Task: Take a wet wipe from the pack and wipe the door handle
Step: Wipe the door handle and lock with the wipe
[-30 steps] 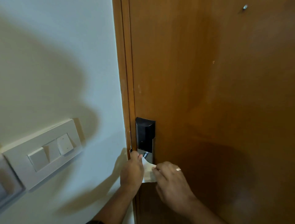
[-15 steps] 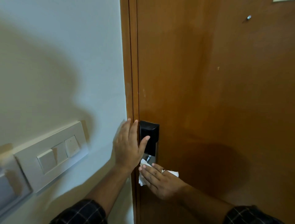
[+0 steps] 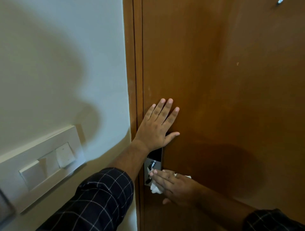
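A black and silver lock plate (image 3: 154,162) sits at the left edge of a brown wooden door (image 3: 222,82). My left hand (image 3: 157,127) lies flat on the door just above it, fingers spread, and covers the top of the plate. My right hand (image 3: 177,185) presses a white wet wipe (image 3: 156,188) against the door beside the lower, silver part of the plate. The handle lever itself is hidden under my right hand and the wipe. The wipe pack is out of sight.
The door frame (image 3: 131,74) runs down beside a pale wall (image 3: 66,57). A white switch panel (image 3: 44,163) is mounted on the wall at lower left. A small metal screw (image 3: 279,1) shows at the door's top right.
My left hand has moved up and right, from the frame edge beside the lock plate onto the door face above it. My right hand keeps the wipe at the handle.
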Tool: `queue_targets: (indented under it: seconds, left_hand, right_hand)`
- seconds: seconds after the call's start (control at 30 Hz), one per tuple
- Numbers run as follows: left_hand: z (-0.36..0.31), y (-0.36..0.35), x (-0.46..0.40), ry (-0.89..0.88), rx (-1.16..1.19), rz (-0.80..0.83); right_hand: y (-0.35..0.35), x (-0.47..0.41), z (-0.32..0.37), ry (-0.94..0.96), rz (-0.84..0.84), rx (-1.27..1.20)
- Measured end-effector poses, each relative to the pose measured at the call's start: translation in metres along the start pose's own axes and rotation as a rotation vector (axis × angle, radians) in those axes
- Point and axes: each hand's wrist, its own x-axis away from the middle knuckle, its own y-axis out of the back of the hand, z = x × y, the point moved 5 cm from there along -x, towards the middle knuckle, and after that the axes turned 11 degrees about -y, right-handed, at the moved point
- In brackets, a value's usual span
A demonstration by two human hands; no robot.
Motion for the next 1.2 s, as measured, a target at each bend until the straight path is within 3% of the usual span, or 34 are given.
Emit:
queue_targets:
  seconds: [0.1,0.27,0.3,0.47,0.6,0.77,0.87,1.0,1.1,1.2]
  left_hand:
    - [0.002,-0.002,-0.001,-0.009,0.016,-0.033]
    - [0.004,-0.003,0.0,-0.027,0.021,-0.045]
    - [0.005,-0.003,0.0,-0.034,0.024,-0.05]
    - [0.009,-0.003,0.0,-0.084,0.021,-0.036]
    - [0.008,-0.004,-0.001,-0.072,0.033,-0.066]
    - [0.008,-0.002,-0.001,-0.065,0.041,-0.058]
    - [0.009,0.0,-0.001,-0.073,0.034,-0.044]
    - [0.008,0.0,-0.001,-0.075,0.041,-0.048]
    - [0.009,0.0,-0.001,-0.073,0.044,-0.052]
    - [0.007,-0.001,-0.001,-0.071,0.042,-0.06]
  right_hand:
    - [0.007,-0.026,0.012,-0.069,-0.079,-0.105]
    - [0.031,-0.05,0.011,-0.345,-0.008,-0.374]
    - [0.032,-0.042,0.009,-0.343,-0.043,-0.356]
    - [0.025,0.001,-0.011,-0.18,0.112,-0.503]
    - [0.029,-0.01,-0.006,-0.178,-0.023,-0.446]
    - [0.021,-0.066,0.014,-0.366,0.178,-0.338]
    - [0.024,-0.06,0.018,-0.29,0.094,-0.197]
    - [0.007,-0.018,0.007,-0.212,0.109,-0.419]
    - [-0.002,0.008,-0.003,-0.114,0.087,-0.368]
    - [0.0,0.004,-0.001,-0.046,-0.071,-0.309]
